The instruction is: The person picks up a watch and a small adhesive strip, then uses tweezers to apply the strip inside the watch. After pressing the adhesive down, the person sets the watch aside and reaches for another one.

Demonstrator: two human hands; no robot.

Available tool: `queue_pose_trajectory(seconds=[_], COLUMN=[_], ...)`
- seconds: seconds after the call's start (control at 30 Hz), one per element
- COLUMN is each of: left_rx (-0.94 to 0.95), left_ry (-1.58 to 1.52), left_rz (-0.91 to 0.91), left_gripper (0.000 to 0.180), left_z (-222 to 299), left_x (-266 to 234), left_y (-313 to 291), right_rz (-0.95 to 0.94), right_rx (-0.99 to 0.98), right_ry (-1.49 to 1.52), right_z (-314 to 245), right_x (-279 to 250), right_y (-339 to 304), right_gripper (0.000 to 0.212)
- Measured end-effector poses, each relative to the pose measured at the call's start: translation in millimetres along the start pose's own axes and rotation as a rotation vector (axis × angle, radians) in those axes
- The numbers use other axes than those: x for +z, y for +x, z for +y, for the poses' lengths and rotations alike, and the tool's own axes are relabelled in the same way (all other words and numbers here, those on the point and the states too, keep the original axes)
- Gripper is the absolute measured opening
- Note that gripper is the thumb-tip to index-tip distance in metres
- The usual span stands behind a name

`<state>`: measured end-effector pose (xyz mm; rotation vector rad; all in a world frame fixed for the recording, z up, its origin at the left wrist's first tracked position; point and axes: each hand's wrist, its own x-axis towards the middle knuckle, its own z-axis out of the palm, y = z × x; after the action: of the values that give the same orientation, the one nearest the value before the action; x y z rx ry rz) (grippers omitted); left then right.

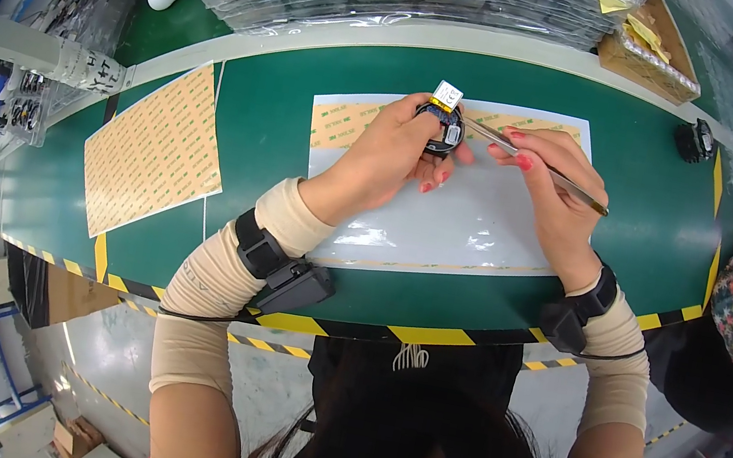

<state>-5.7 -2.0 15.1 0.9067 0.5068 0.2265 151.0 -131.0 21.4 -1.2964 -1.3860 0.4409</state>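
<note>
Left hand [381, 155] grips a round black device [447, 141] near the far edge of a white sheet [477, 211]; right hand [564, 178] pinches tweezers [498, 138]. Fine tweezer work appears under way, the next move likely demanding a steady tip

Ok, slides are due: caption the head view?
Over a green tabletop, the left hand holds a round black device while the right hand points a slim metal tool at it.
</note>
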Motion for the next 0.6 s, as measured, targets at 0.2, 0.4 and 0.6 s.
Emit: queue_pose_trajectory(seconds=[0.2,0.4,0.6], left_rx=[0.024,-0.002,-0.060], left_ry=[-0.015,-0.040,0.043], left_rz=[0.096,-0.034,-0.069], left_gripper=[0.032,0.028,0.030], left_z=[-2.3,0.2,0.3], left_x=[12.0,8.1,5.9], left_y=[-2.5,-3.6,-5.1], right_rz=[-0.129,-0.101,-0.122], right_rx=[-0.102,-0.148,0.160], right_ry=[-0.074,-0.095,0.209], right_z=[-3.0,-3.8,-0.1], right_x=[-1.3,3.2,-0.1], right_y=[1.4,4.3,2.9], right_gripper=[0.018,0.017,0.014])
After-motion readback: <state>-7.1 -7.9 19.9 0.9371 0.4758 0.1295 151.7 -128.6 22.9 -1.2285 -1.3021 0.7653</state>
